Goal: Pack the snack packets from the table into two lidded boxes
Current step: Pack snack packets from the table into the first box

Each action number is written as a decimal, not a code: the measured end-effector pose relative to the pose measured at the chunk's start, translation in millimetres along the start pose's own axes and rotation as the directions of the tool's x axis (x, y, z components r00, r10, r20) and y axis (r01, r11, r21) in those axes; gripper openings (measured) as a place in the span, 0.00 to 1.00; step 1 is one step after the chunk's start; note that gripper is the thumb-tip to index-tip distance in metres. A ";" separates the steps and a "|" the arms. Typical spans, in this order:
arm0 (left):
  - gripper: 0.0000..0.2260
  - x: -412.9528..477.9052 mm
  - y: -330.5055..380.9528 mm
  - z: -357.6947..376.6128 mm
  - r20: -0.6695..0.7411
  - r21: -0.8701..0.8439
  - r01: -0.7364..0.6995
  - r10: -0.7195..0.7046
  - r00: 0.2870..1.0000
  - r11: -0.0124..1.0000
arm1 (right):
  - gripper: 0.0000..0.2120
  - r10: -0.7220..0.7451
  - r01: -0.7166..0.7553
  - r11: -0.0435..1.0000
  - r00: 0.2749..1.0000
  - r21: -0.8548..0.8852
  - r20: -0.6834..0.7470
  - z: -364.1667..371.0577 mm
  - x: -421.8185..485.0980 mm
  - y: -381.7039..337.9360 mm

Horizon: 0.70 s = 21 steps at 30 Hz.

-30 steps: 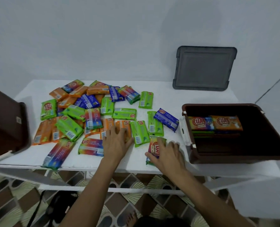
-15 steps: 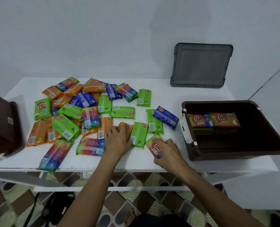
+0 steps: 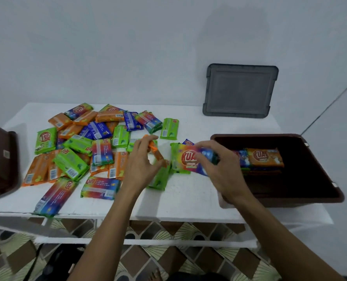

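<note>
Several snack packets (image 3: 71,163) in orange, green, blue and rainbow wrappers lie scattered over the left half of the white table (image 3: 189,197). My left hand (image 3: 140,169) pinches an orange packet (image 3: 155,151) lifted on edge above the table. My right hand (image 3: 219,169) grips a rainbow packet (image 3: 189,159) held just left of the open brown box (image 3: 310,197). Inside that box, a stack of packets (image 3: 264,157) sits against the far left wall. A second brown box (image 3: 0,155) is partly visible at the left edge.
A grey lid (image 3: 239,90) leans against the white wall at the back right. Green packets (image 3: 160,177) lie under my hands. The table's front edge is close to me, with a patterned tiled floor (image 3: 168,264) below.
Both hands went from pressing flat on packets on the table to lifting them: the left hand raised an orange packet, the right raised the rainbow packet and carried it toward the box.
</note>
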State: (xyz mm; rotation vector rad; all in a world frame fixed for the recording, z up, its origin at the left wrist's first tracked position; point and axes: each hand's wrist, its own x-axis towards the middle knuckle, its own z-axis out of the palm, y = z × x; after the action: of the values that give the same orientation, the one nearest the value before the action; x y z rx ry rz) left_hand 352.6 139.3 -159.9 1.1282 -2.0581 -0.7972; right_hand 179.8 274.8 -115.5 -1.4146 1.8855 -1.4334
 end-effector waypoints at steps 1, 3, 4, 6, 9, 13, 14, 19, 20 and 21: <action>0.29 1.0 10.3 4.3 -0.036 -0.040 -0.017 0.015 0.999 0.999 | 0.06 0.001 0.000 0.999 0.999 0.034 -0.033 -14.3 5.0 1.2; 0.26 3.0 32.0 14.7 -0.078 -0.168 -0.015 0.002 0.997 0.986 | 0.03 0.024 -0.019 0.999 0.995 0.047 -0.099 -43.2 15.4 9.3; 0.26 3.8 42.6 21.1 -0.078 -0.244 -0.003 -0.016 0.997 0.970 | 0.02 0.042 -0.037 0.998 0.991 0.044 -0.128 -57.7 19.2 15.5; 0.25 5.0 60.5 36.6 -0.050 -0.408 0.028 -0.053 0.997 0.913 | 0.03 0.096 -0.087 0.994 0.982 0.061 -0.165 -84.4 24.9 29.8; 0.25 4.7 81.4 62.3 0.009 -0.623 0.105 -0.126 0.992 0.775 | 0.03 0.231 -0.204 0.960 0.964 0.192 -0.129 -118.0 31.7 50.6; 0.27 2.8 97.7 96.8 0.069 -0.759 0.185 -0.204 0.976 0.625 | 0.06 0.343 -0.345 0.909 0.938 0.232 0.048 -140.2 43.3 77.5; 0.27 1.9 100.1 104.2 0.077 -0.776 0.198 -0.221 0.972 0.599 | 0.08 0.353 -0.368 0.902 0.930 0.226 0.106 -142.2 45.8 83.2; 0.26 -3.1 105.7 124.6 0.042 -0.831 0.188 -0.279 0.959 0.523 | 0.15 0.283 -0.265 0.959 0.925 -0.103 0.254 -139.4 52.4 105.0; 0.24 -3.0 106.6 125.5 0.032 -0.836 0.181 -0.285 0.958 0.517 | 0.16 0.268 -0.208 0.950 0.926 -0.234 0.266 -137.1 52.8 107.1; 0.23 -2.5 107.0 125.6 0.025 -0.843 0.177 -0.292 0.956 0.508 | 0.16 0.266 -0.168 0.927 0.925 -0.336 0.273 -135.3 53.2 108.2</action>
State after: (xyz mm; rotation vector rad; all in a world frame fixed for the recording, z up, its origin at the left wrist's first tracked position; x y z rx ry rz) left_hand 205.5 213.8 -155.2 0.8302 -1.1087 -1.5916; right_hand 1.2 292.4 -141.4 -1.4092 2.0354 -0.7783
